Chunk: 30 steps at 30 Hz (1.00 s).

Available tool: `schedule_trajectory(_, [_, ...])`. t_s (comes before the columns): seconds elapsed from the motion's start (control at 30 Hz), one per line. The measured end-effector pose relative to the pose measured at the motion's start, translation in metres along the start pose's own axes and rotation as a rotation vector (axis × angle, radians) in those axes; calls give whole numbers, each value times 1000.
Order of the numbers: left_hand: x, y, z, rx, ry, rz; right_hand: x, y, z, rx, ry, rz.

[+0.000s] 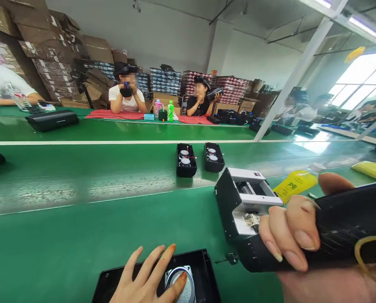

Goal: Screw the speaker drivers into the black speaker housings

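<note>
My left hand [150,277] lies with its fingers spread over a black speaker housing [211,275] at the bottom of the view. Its thumb rests on the round silver speaker driver [188,290] set inside. My right hand [293,235] is wrapped around a thick black electric screwdriver [339,223], held sideways with its thin bit pointing left, just right of the housing. A tan loop [358,252] shows near the wrist. Behind the screwdriver stands a black and white screw feeder [227,206], its front partly covered by my fingers.
Two black housings with paired drivers [186,168] [215,162] sit on the green belt [80,168] ahead. A yellow pouch [297,185] lies beside the feeder. Across the belt are co-workers, a black speaker [52,120], bottles [170,111] and stacked boxes. A white post [289,88] rises at right.
</note>
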State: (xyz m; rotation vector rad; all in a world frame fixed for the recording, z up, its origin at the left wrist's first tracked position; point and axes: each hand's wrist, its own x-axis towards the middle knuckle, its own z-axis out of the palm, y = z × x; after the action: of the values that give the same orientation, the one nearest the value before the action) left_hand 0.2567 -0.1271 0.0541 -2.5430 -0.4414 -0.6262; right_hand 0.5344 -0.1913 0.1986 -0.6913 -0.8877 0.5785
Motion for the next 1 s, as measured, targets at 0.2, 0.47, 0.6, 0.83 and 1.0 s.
schedule_trajectory(0.2, [-2, -3, -4, -52, -51, 4, -20, 34, 34, 153, -100, 106])
schedule_trajectory(0.47, [-6, -6, -8, -74, -119, 16, -30, 76, 29, 191, -212, 178])
schedule_trajectory(0.6, [4, -7, -13, -102, -89, 1, -33, 83, 32, 213, -164, 200])
schedule_trajectory(0.83, [7, -7, -18, -119, -117, 18, -36, 93, 32, 163, -174, 201])
schedule_trajectory(1.0, [4, -7, -18, -119, -104, 23, -36, 96, 30, 129, -186, 189])
